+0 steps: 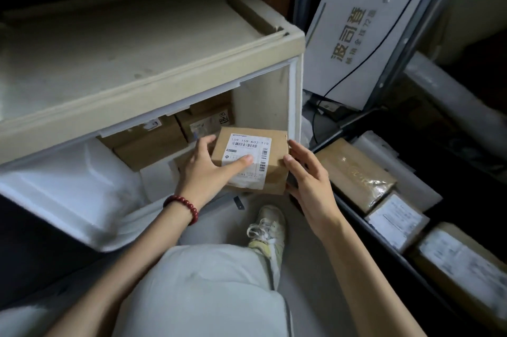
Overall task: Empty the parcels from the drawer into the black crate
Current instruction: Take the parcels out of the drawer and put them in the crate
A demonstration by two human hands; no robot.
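A small brown cardboard parcel [274, 150] with a white shipping label is held in front of the open white drawer [68, 185]. My left hand [204, 169] grips its left side, thumb lying across the label. My right hand [307, 174] touches its right edge with straight fingers. Deeper in the drawer lie more brown parcels [153, 141]. The black crate [356, 215] stands at the right and holds several parcels, one a brown box [354, 172] wrapped in clear tape.
The beige cabinet top [123, 42] overhangs the drawer. A white carton with printed characters [356, 42] leans behind the crate, a black cable running across it. My knee in light trousers [208, 292] and a white shoe [267, 229] fill the floor below.
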